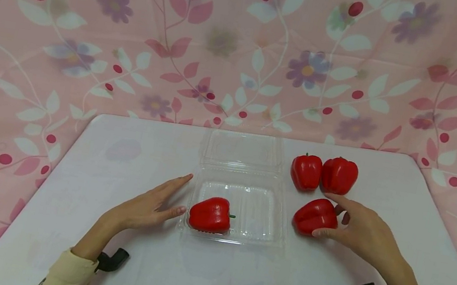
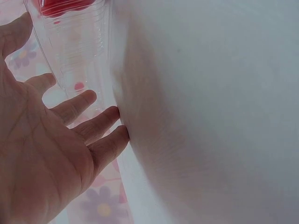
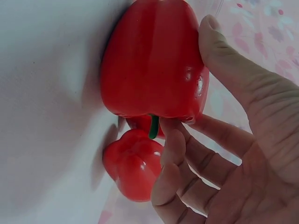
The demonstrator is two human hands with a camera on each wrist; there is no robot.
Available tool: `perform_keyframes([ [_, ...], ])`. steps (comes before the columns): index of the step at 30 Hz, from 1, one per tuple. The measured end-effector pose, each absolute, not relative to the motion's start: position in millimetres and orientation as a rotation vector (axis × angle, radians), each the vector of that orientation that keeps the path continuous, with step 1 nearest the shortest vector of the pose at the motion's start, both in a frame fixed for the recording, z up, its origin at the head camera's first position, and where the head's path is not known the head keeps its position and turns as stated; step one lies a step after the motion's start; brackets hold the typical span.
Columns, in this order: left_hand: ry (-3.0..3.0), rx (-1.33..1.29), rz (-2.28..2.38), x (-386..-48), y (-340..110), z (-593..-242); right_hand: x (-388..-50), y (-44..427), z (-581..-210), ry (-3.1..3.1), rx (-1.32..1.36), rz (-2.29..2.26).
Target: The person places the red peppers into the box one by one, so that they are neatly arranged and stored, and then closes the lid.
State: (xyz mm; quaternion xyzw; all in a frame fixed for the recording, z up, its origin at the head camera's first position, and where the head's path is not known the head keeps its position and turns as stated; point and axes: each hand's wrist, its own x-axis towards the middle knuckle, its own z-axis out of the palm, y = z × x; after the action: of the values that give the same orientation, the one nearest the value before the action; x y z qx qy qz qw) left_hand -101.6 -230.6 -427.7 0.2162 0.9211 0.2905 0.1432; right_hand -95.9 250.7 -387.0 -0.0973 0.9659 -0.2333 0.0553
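Observation:
A red bell pepper (image 1: 210,215) lies on its side in the front left of a clear plastic clamshell box (image 1: 255,240), its green stem pointing right. My left hand (image 1: 145,207) is beside the box's left edge, fingers spread and holding nothing; its palm shows in the left wrist view. To the right of the box, my right hand (image 1: 365,233) grips another red bell pepper (image 1: 313,217) lying on the table. In the right wrist view, the thumb presses that pepper's side and the other fingers curl by its green stem (image 3: 154,127); some fingertips are hidden behind it.
Two more red peppers, one on the left (image 1: 306,172) and one on the right (image 1: 340,175), stand side by side behind my right hand. The box's lid (image 1: 243,150) is folded back toward the floral cloth (image 1: 241,64). A white cover lies over the table (image 1: 141,148).

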Motion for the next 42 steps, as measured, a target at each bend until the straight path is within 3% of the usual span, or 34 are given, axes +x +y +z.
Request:
perform_keyframes([
  [42, 2.655, 0.615, 0.842, -103, -231, -430, -91, 252, -372, 3.048, -0.367, -0.702],
])
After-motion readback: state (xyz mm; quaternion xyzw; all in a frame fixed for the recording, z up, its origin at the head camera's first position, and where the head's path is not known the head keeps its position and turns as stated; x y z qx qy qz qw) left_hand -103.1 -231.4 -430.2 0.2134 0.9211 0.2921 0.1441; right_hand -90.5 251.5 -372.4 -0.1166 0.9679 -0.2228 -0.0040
